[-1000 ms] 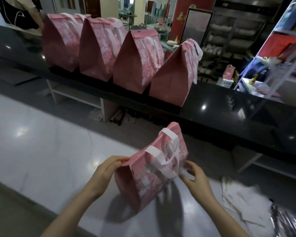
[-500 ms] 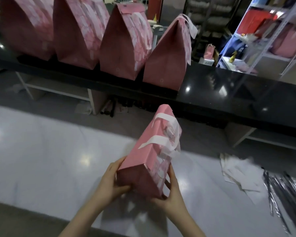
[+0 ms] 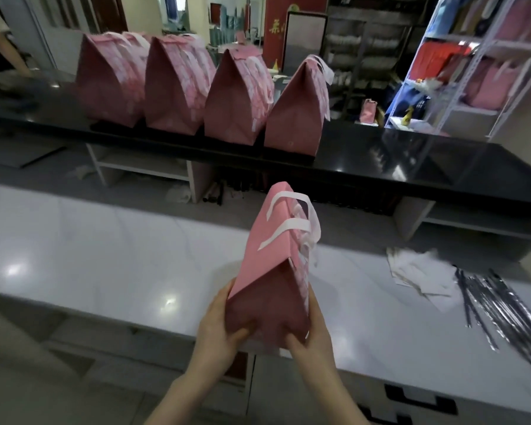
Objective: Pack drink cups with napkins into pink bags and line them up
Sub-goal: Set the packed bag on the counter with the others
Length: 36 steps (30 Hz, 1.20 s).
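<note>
Across the upper frame, four pink bags (image 3: pixel 196 93) line a black counter (image 3: pixel 411 161); at lower centre, over the white table (image 3: pixel 89 256), my left hand (image 3: pixel 216 329) and right hand (image 3: pixel 311 332) grip a closed pink bag (image 3: pixel 273 271) by its base.

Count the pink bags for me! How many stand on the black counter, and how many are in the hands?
Pink bags in the row on the black counter: 4
Pink bag held by the left hand and right hand: 1
Total: 5 pink bags
</note>
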Tool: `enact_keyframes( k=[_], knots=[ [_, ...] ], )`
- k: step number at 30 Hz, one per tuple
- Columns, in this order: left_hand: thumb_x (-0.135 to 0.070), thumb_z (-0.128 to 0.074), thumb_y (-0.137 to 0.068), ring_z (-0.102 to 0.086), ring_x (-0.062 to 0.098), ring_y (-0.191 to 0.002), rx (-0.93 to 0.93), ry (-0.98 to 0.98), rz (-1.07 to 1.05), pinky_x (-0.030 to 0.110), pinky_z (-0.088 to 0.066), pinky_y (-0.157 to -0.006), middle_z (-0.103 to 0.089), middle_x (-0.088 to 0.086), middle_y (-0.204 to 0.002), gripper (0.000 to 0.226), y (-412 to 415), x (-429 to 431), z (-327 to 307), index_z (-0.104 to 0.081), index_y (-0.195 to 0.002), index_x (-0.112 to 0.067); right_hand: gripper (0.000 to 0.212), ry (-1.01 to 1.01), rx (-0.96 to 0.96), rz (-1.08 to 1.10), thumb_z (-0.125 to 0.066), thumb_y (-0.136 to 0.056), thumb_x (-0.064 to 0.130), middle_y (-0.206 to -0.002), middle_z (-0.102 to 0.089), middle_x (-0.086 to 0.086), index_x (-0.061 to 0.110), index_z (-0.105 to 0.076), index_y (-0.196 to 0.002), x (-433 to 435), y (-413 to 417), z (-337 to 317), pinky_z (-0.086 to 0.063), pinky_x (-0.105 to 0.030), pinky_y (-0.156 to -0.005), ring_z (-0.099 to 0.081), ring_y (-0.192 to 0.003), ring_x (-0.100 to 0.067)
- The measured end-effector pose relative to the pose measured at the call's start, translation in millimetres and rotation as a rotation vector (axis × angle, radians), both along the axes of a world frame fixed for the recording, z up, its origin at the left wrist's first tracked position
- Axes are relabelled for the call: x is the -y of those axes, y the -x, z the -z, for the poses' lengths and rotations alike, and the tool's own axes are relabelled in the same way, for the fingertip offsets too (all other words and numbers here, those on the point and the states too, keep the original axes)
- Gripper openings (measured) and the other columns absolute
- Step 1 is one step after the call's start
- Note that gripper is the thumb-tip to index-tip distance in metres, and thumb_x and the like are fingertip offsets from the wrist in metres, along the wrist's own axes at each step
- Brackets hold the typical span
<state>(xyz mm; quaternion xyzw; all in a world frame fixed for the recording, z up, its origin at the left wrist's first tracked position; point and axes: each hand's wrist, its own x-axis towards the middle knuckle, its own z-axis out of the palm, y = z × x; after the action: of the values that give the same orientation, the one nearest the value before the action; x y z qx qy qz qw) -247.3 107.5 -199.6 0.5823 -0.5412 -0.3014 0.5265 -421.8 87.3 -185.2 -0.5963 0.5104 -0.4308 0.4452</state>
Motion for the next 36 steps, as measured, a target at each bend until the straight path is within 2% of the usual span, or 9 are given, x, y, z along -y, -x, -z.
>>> enact_keyframes(
  k=[5, 8, 14, 17, 20, 24, 26, 30, 36],
  knots=[
    [-0.045, -0.074, -0.066, -0.061, 0.005, -0.11, -0.007, 0.05, -0.066, 0.029, -0.052, -0.089, -0.063, -0.014, -0.121, 0.073, -6.7, -61.3, -19.9, -0.045, -0.133, -0.039, 0.085, 0.076, 0.039, -0.022, -0.059, -0.063, 0.026, -0.138, -0.051, 0.003, 0.034, -0.03, -0.143, -53.8, -14.0, -12.7, -0.046, -0.034, -0.1, -0.052, -0.124, -0.013],
    [-0.033, -0.08, -0.065, -0.063, 0.001, -0.105, -0.022, 0.055, -0.142, 0.014, -0.049, -0.082, -0.066, -0.017, -0.116, 0.073, -25.2, -91.0, -29.7, -0.047, -0.129, -0.046, 0.082, 0.104, 0.061, -0.069, -0.059, -0.068, 0.015, -0.139, -0.051, -0.001, 0.025, -0.031, -0.145, -74.1, -36.1, -21.5, -0.045, -0.038, -0.103, -0.051, -0.126, -0.018],
    [-0.01, -0.08, -0.067, -0.063, -0.011, -0.093, -0.022, 0.099, -0.325, 0.005, -0.047, -0.07, -0.067, -0.029, -0.103, 0.076, -81.1, -127.3, -54.1, -0.051, -0.116, -0.059, 0.089, 0.141, 0.052, -0.21, -0.054, -0.065, 0.004, -0.14, -0.051, 0.001, 0.026, -0.03, -0.147, -91.9, -102.1, -42.8, -0.044, -0.044, -0.105, -0.05, -0.127, -0.016],
    [-0.01, -0.079, -0.067, -0.064, -0.01, -0.088, -0.03, 0.108, -0.382, 0.006, -0.047, -0.065, -0.068, -0.027, -0.1, 0.074, -117.3, -137.1, -65.1, -0.052, -0.114, -0.059, 0.084, 0.156, 0.081, -0.278, -0.062, -0.07, 0.011, -0.139, -0.052, 0.006, 0.03, -0.032, -0.146, -95.1, -141.5, -56.7, -0.046, -0.028, -0.1, -0.05, -0.126, -0.008],
    [-0.02, -0.075, -0.061, -0.065, -0.004, -0.093, -0.056, 0.112, -0.416, 0.011, -0.05, -0.072, -0.069, -0.021, -0.103, 0.071, -159.4, -141.6, -73.1, -0.052, -0.119, -0.054, 0.081, 0.148, 0.126, -0.323, -0.068, -0.073, 0.008, -0.139, -0.052, 0.008, 0.032, -0.036, -0.144, -93.5, -187.6, -68.1, -0.046, -0.01, -0.088, -0.051, -0.124, -0.002],
    [-0.02, -0.078, -0.06, -0.063, -0.008, -0.093, -0.003, 0.149, -0.446, 0.004, -0.045, -0.07, -0.067, -0.026, -0.104, 0.076, -227.7, -140.7, -81.3, -0.049, -0.119, -0.057, 0.086, 0.183, 0.115, -0.361, -0.068, -0.066, 0.025, -0.14, -0.051, 0.008, 0.038, -0.033, -0.145, -91.2, -253.2, -78.7, -0.05, -0.039, -0.099, -0.051, -0.126, -0.009],
    [-0.013, -0.08, -0.06, -0.062, -0.008, -0.092, 0.047, 0.171, -0.46, 0.003, -0.043, -0.069, -0.067, -0.024, -0.103, 0.081, -266.0, -138.3, -85.0, -0.049, -0.119, -0.058, 0.087, 0.197, 0.111, -0.355, -0.066, -0.063, 0.024, -0.14, -0.051, 0.009, 0.043, -0.034, -0.142, -87.3, -290.4, -83.1, -0.047, -0.045, -0.101, -0.051, -0.126, -0.01],
    [-0.011, -0.082, -0.058, -0.064, -0.005, -0.091, 0.083, 0.187, -0.463, 0.007, -0.046, -0.071, -0.069, -0.016, -0.101, 0.083, -345.9, -129.0, -95.2, -0.049, -0.118, -0.058, 0.081, 0.214, 0.112, -0.327, -0.062, -0.062, 0.031, -0.133, -0.056, 0.012, 0.058, -0.035, -0.134, -78.6, -371.7, -93.2, -0.05, -0.043, -0.097, -0.055, -0.12, -0.006],
    [-0.025, -0.074, -0.055, -0.061, -0.007, -0.093, 0.108, 0.184, -0.432, 0.005, -0.045, -0.068, -0.063, -0.03, -0.103, 0.079, -441.8, -109.4, -111.2, -0.044, -0.117, -0.063, 0.082, 0.224, 0.082, -0.312, -0.06, -0.066, 0.034, -0.133, -0.056, 0.013, 0.049, -0.032, -0.142, -61.9, -463.8, -107.3, -0.052, -0.026, -0.09, -0.055, -0.115, 0.001]
  ],
)
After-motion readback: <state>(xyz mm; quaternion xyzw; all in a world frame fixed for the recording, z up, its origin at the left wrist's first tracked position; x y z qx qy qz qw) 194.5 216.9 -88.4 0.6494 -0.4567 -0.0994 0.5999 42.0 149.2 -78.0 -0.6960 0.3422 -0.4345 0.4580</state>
